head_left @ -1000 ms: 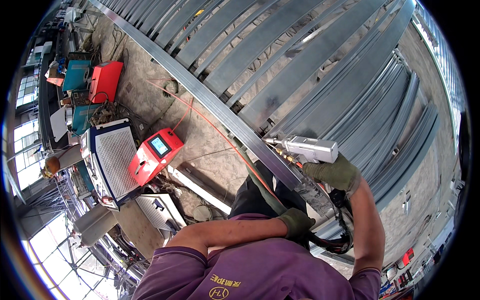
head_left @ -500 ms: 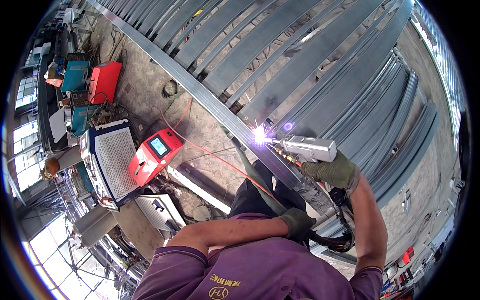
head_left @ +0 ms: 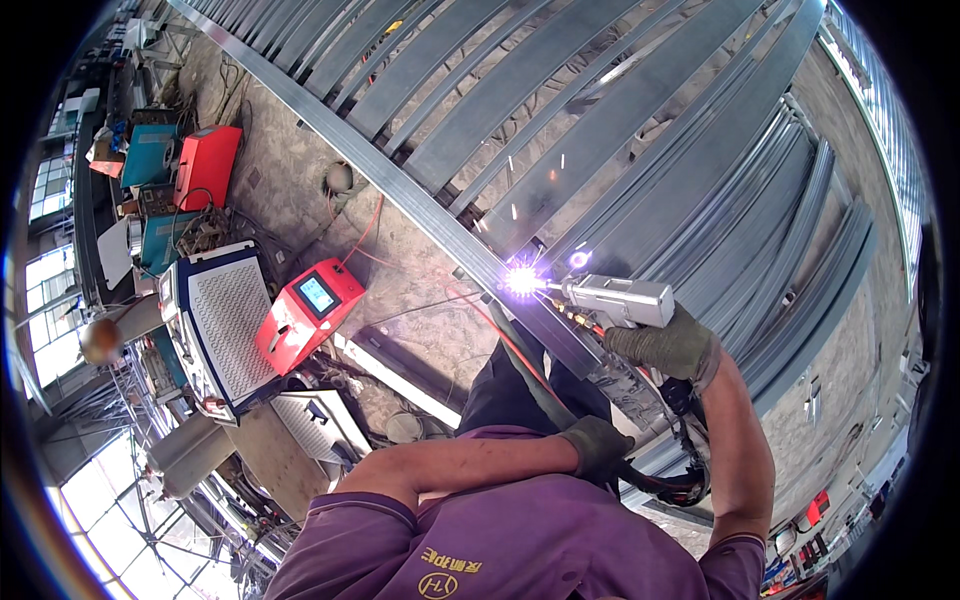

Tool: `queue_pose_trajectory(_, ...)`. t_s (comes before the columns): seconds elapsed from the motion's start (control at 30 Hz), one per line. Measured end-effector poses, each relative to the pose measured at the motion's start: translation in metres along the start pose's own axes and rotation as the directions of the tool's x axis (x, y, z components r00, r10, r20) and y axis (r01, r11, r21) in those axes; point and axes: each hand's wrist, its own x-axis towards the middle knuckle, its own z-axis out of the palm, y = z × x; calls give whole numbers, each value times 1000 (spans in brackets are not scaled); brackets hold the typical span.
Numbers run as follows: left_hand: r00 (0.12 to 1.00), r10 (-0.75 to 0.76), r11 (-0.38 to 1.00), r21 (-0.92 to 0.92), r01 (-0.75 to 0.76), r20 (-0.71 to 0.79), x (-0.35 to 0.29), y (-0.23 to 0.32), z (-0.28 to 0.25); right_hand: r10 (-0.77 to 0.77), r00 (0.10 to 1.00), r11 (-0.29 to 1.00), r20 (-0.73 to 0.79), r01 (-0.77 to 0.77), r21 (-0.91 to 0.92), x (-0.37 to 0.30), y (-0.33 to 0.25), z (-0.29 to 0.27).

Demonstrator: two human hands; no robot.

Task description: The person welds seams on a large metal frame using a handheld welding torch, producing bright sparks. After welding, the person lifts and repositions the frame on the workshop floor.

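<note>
My right hand point(head_left: 662, 345), in a green work glove, is wrapped around the grip of a silvery welding gun point(head_left: 625, 297). The gun's tip points left at a bright arc point(head_left: 523, 281) on a long grey metal beam point(head_left: 430, 215), where flat metal slats point(head_left: 600, 140) meet it. Sparks fly up from that spot. Close to my waist, my gloved left hand point(head_left: 597, 447) is closed around the dark welding cable point(head_left: 660, 485), which runs on toward the gun. The glare hides the joint itself.
On the left stand a red machine with a screen point(head_left: 312, 300), a white-and-blue cabinet point(head_left: 228, 325) and another red unit point(head_left: 208, 165). A red hose point(head_left: 515, 350) trails over the concrete floor. Stacked metal strips point(head_left: 800, 270) lie to the right.
The red hose and green cable by my legs have shifted, the hose now sagging differently across the floor. Sparks now spread higher above the arc. Both hands and the welding gun stay nearly still.
</note>
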Motion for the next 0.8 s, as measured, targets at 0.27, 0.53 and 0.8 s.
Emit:
queue_pose_trajectory(0.27,999,28,1000,-11,-29,-47,7,-6,14,45,999,999,1,-45,21,-5,-1,0)
queue_pose_trajectory(0.53,998,33,999,-24,-34,-45,5,-3,11,27,999,996,-35,-30,-84,-6,12,-4)
queue_pose_trajectory(0.8,999,34,999,-16,-35,-42,6,-3,13,37,998,988,-51,-45,-149,-9,5,-1)
